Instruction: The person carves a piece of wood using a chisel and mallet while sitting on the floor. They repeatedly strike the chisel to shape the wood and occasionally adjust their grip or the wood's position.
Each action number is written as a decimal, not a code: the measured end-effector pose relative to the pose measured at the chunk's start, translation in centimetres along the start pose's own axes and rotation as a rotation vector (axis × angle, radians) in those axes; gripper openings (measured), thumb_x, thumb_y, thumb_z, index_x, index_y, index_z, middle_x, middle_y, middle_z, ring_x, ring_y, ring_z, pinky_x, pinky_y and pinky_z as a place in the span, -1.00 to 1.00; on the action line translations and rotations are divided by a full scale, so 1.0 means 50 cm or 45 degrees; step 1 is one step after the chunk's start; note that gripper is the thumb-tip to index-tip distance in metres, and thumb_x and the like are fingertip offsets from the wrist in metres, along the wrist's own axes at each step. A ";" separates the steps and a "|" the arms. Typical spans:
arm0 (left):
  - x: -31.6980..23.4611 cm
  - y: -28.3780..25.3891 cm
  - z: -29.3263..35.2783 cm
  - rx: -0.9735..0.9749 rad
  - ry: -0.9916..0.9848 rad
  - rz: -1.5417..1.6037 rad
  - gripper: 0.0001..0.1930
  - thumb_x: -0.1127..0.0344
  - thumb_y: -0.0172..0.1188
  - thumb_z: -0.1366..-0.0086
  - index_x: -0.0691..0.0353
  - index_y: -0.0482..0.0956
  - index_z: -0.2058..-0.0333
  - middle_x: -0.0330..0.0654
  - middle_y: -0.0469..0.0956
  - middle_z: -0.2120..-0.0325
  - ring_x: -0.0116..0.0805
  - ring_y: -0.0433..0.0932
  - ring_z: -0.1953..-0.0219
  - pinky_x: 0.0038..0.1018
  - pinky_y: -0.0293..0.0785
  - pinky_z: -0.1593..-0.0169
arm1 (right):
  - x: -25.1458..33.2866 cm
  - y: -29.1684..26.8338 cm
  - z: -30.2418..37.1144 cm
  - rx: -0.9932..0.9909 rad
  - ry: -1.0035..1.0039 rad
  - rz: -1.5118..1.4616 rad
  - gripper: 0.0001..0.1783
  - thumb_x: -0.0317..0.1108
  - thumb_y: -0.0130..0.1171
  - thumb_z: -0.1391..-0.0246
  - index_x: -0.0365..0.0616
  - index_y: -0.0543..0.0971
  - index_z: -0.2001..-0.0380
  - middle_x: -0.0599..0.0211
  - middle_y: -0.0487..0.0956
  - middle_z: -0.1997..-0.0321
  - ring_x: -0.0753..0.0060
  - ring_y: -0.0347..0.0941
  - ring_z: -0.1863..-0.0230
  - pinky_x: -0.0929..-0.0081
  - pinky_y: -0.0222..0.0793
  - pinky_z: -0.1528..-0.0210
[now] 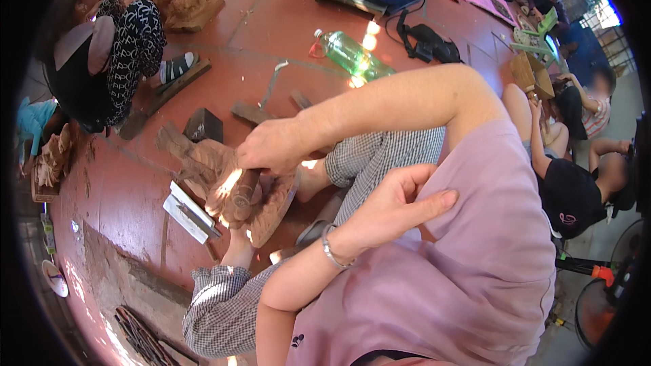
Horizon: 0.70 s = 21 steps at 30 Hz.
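My right hand (272, 146) is closed round a thick round piece of wood (245, 188), over a reddish-brown wood carving (203, 163) that lies on the floor between my feet. The fingers hide part of that piece. My left hand (397, 205), with a silver bracelet at its wrist, is at the hem of my lilac right sleeve (468, 190). Its thumb lies on the cloth and the fingers are partly behind it. Next to the carving is a whetstone-like pale block (186, 211) with a dark strip on it.
A dark wooden block (203, 125) stands behind the carving. A green plastic bottle (356, 54) lies on the red tiles, near a black bag (430, 44). Other people sit around, one at the left by another carving (186, 10). A fan (597, 312) stands at the right.
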<state>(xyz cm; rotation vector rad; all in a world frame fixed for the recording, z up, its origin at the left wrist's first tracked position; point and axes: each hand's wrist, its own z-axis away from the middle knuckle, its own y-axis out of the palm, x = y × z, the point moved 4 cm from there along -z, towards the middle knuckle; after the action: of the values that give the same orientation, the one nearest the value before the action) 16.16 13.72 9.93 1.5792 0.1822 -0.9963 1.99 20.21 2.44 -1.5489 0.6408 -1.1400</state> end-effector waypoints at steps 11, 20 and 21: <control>-0.070 0.104 0.155 0.294 0.788 0.221 -0.69 0.25 0.13 -0.40 0.40 0.53 0.05 -0.17 0.57 0.17 -0.52 0.46 0.20 -0.58 0.35 0.10 | 0.065 -0.016 -0.108 0.095 -0.123 0.127 -0.75 -0.28 0.26 0.10 -0.15 0.63 0.31 0.08 0.65 0.27 -0.07 0.58 0.14 0.07 0.51 0.14; -0.036 0.138 0.141 0.420 0.828 0.410 -0.65 0.21 0.09 -0.41 0.42 0.51 0.03 -0.15 0.56 0.14 -0.45 0.47 0.14 -0.52 0.33 0.03 | 0.104 -0.028 -0.104 0.229 -0.124 0.142 -0.79 -0.36 0.26 0.12 -0.25 0.62 0.39 0.09 0.64 0.39 -0.04 0.60 0.28 0.09 0.53 0.26; -0.036 0.137 0.139 0.416 0.829 0.421 -0.65 0.21 0.09 -0.41 0.42 0.51 0.03 -0.15 0.56 0.14 -0.45 0.47 0.13 -0.51 0.33 0.02 | 0.106 -0.023 -0.109 0.265 -0.120 0.149 -0.80 -0.35 0.26 0.12 -0.25 0.62 0.40 0.09 0.64 0.40 -0.04 0.60 0.30 0.09 0.53 0.27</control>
<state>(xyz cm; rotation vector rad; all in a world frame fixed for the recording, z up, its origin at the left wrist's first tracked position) 15.84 6.40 16.65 2.1157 0.2005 -0.2356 -1.01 13.68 5.24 -1.3617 0.5255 -1.0066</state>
